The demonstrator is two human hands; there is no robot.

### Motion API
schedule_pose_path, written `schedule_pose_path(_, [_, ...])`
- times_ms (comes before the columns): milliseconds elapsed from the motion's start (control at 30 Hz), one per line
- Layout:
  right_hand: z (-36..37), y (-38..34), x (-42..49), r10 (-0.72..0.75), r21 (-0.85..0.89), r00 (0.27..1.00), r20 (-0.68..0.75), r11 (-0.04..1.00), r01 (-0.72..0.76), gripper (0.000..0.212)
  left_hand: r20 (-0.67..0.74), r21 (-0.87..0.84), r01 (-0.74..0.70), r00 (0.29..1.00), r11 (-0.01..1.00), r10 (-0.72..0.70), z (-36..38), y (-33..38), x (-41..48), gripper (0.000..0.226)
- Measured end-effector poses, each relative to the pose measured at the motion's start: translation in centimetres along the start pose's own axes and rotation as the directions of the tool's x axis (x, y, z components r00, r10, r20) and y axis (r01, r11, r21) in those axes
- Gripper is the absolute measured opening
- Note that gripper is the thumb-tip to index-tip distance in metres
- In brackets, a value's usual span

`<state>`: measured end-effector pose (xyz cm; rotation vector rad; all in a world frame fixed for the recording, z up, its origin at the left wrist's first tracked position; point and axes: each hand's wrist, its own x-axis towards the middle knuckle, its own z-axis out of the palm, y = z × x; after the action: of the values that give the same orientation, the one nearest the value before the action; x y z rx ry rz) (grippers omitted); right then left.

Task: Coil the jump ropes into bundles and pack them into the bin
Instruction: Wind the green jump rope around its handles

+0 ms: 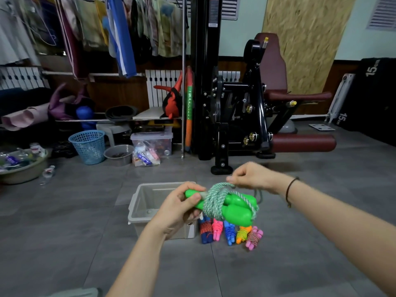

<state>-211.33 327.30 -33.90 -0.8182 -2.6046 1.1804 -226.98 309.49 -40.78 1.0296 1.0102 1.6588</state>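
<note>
I hold a jump rope with bright green handles (235, 211) in the air above the floor. My left hand (182, 209) grips the narrow ends of both handles. Pale green cord (214, 202) is wound several times around the handles' middle. My right hand (250, 176) pinches a loop of that cord just above the bundle. A grey plastic bin (145, 202) stands on the floor below my left hand and looks bare inside. Several coiled ropes lie side by side right of the bin: dark blue (206, 231), pink (216, 230), blue (229, 232), orange (242, 234) and light pink (254, 237).
A black gym machine with maroon pads (246, 108) stands behind the bin. At the back left are a blue mesh basket (89, 146), a grey bowl (117, 155), a clear box (153, 142) and a basin of bottles (21, 166). Grey tiled floor lies around the bin.
</note>
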Motion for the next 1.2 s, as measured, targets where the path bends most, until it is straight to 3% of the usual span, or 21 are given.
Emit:
schedule_pose_path(100, [3.3,3.3,0.5,0.056,0.358,0.997,-0.053,0.933,-0.034,0.029,-0.131,-0.145,-0.086,0.989,0.986,0.066,0.0,-0.3,0.3,0.026])
schedule_pose_path(233, [7.3,5.3,-0.8,0.145,0.775,0.986,-0.079,0.631,-0.03,0.026,-0.358,-0.235,-0.135,0.933,0.962,0.043,1.0,-0.8,1.1,0.017])
schedule_pose_path(300, [8.9,5.3,-2.0,0.158,0.836,0.984,-0.077,0.548,-0.022,0.021,-0.457,-0.275,-0.176,0.889,0.945,0.032,1.2,-1.0,1.4,0.013])
schedule_pose_path(367, [10.2,5.4,-3.4,0.178,0.833,0.981,-0.075,0.552,-0.036,0.024,-0.559,-0.248,-0.21,0.828,0.946,0.037,1.0,-1.2,1.7,0.013])
schedule_pose_path(467, [11.7,5.4,-6.2,0.183,0.798,0.983,-0.021,0.595,-0.094,0.025,-0.665,-0.085,-0.216,0.739,0.973,0.106,0.1,-1.4,2.0,0.013])
schedule_pose_path(533, [12.1,5.1,-8.2,0.152,0.761,0.988,0.018,0.638,-0.112,0.023,-0.691,0.125,-0.158,0.695,0.979,0.2,-0.5,-1.6,2.1,0.012])
schedule_pose_path(600, [12.2,3.9,-10.2,0.103,0.715,0.992,0.071,0.688,-0.122,0.02,-0.649,0.385,-0.069,0.689,0.92,0.323,-0.7,-1.7,2.0,0.013])
schedule_pose_path(700, [11.3,1.5,-12.0,0.077,0.601,0.991,0.11,0.789,-0.128,0.031,-0.508,0.66,0.01,0.743,0.751,0.437,-0.4,-1.8,1.6,0.016])
schedule_pose_path(767, [9.2,0.0,-12.6,0.032,0.415,0.996,0.087,0.908,-0.065,0.02,-0.399,0.764,0.026,0.804,0.644,0.44,-0.1,-1.7,1.3,0.017])
schedule_pose_path(833, [5.6,-1.5,-12.3,-0.017,0.205,1.0,0.0,0.979,0.017,0.021,-0.288,0.785,-0.002,0.884,0.619,0.367,0.0,-1.3,1.0,0.017])
schedule_pose_path(900, [1.2,-2.6,-11.1,-0.047,0.003,0.989,-0.138,0.999,0.048,0.024,-0.182,0.756,-0.029,0.95,0.654,0.254,0.4,-0.6,0.6,0.019])
schedule_pose_path(967, [-2.5,-2.9,-9.3,-0.063,-0.095,0.973,-0.224,0.995,0.042,0.022,-0.113,0.649,-0.028,0.985,0.76,0.134,0.8,0.1,0.4,0.018])
schedule_pose_path(1133, [-4.6,-1.8,-5.2,-0.047,-0.074,0.982,-0.184,0.997,0.034,0.029,-0.039,0.247,0.012,0.999,0.969,-0.002,1.0,0.6,0.0,0.012])
schedule_pose_path(1200, [-3.0,-1.1,-4.1,-0.01,0.005,0.983,-0.183,1.0,0.011,0.027,-0.019,0.003,-0.021,1.0,1.0,0.021,0.9,0.5,0.1,0.027])
